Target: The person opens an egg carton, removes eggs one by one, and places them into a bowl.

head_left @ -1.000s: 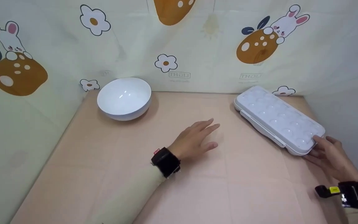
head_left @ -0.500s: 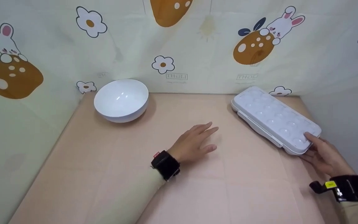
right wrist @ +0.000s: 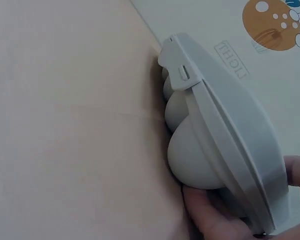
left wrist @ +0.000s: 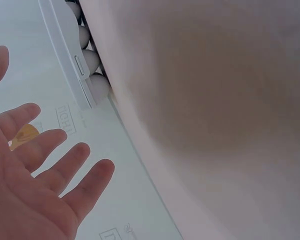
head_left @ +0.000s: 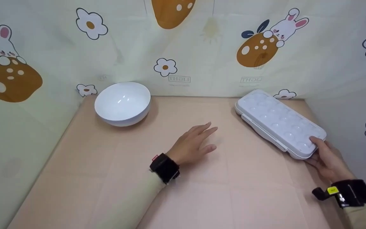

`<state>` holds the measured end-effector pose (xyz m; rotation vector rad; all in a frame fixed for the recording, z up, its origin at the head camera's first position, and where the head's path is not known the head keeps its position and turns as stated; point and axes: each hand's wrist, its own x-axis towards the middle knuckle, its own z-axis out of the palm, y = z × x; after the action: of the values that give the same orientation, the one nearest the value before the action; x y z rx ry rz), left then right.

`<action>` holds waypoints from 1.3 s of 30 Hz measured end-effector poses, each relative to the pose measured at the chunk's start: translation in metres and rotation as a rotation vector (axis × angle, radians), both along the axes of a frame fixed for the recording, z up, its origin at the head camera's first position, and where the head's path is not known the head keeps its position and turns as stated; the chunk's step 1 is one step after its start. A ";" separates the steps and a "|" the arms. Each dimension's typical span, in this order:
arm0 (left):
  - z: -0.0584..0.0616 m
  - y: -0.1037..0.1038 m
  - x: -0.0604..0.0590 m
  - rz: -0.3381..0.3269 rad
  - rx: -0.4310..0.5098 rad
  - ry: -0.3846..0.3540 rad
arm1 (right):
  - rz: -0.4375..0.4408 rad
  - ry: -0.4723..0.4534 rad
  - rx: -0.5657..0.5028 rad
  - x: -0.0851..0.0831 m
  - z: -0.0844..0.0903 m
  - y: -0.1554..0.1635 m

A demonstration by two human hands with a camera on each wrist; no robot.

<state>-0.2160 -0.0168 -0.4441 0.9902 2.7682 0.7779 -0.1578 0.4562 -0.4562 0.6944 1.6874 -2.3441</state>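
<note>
A white lidded egg tray (head_left: 278, 122) lies slantwise on the pink table (head_left: 138, 165) at the right, its lid down. My right hand (head_left: 324, 156) grips the tray's near end, thumb on the lid and fingers underneath; the right wrist view shows the tray (right wrist: 215, 130) from the side with fingertips (right wrist: 215, 220) under its rounded cups. My left hand (head_left: 195, 143) rests flat in the middle of the table, fingers straight and spread, holding nothing. In the left wrist view the left hand (left wrist: 40, 175) is open, with the tray's clasp edge (left wrist: 80, 70) beyond it.
A white bowl (head_left: 122, 103) stands at the back left near the wall. Cartoon-printed cloth walls (head_left: 202, 47) close in the table at the back and both sides. Black wrist cameras sit on both forearms.
The right hand has shifted its thumb further onto the tray's near corner. The left hand drew back slightly toward me. The tray and bowl stay put.
</note>
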 end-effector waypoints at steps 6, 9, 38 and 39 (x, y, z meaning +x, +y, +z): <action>0.005 -0.011 -0.007 0.028 0.035 -0.002 | -0.083 0.063 -0.039 0.002 -0.002 -0.006; 0.008 -0.020 -0.011 0.071 0.061 -0.020 | -0.073 0.091 -0.005 0.003 0.000 -0.012; -0.003 -0.048 -0.037 0.402 0.362 -0.322 | 0.315 0.204 0.531 -0.069 0.028 -0.116; -0.001 -0.047 -0.035 0.404 0.361 -0.320 | 0.320 0.207 0.556 -0.072 0.029 -0.116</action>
<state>-0.2515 -0.0641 -0.4455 0.2911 2.6155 1.3905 -0.2302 0.3398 -0.4270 0.2228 2.3701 -1.7851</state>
